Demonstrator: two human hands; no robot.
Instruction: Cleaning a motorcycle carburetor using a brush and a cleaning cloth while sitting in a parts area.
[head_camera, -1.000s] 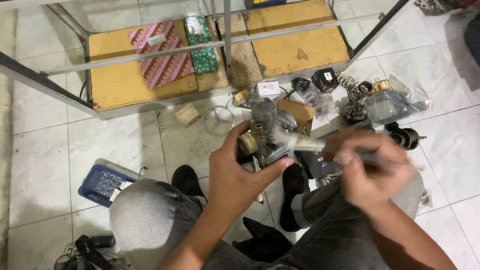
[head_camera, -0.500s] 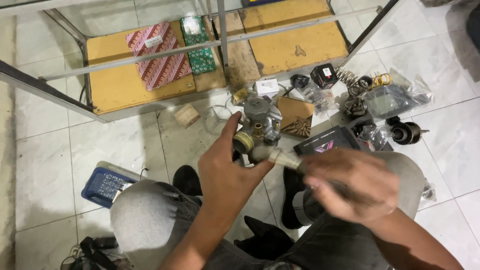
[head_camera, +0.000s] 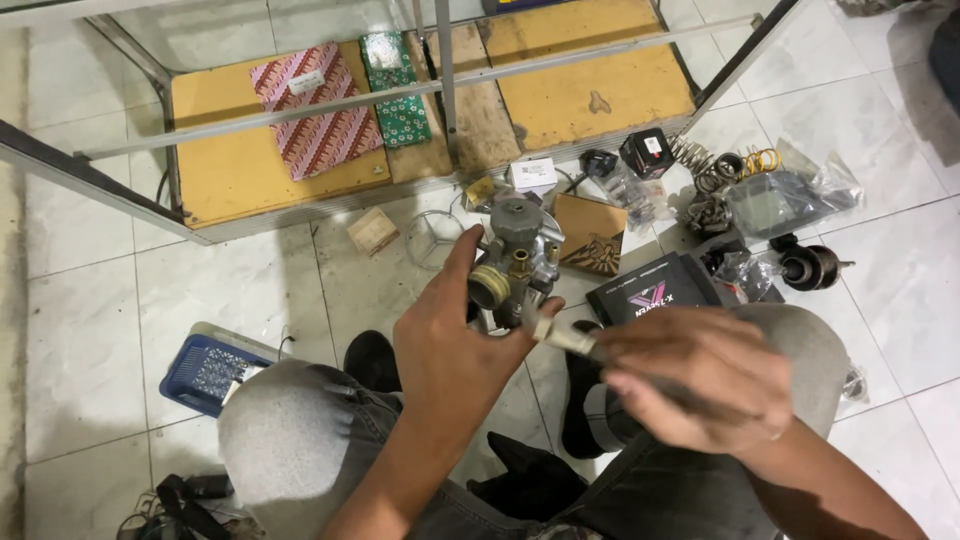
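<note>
the metal carburetor (head_camera: 515, 262) sat up above your knees, gripped in your left hand (head_camera: 455, 345). your right hand (head_camera: 700, 375) pinched a thin tool (head_camera: 565, 338) at its lower edge. bare tiles (head_camera: 90, 330) lay open left; the parts pile (head_camera: 740, 200) crowded right.

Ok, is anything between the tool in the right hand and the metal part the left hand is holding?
Nothing visible: the tool in the right hand already reaches the carburetor-like metal part held by the left hand.

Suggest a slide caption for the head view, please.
Left hand grips a carburetor while right hand applies a tool.
</note>
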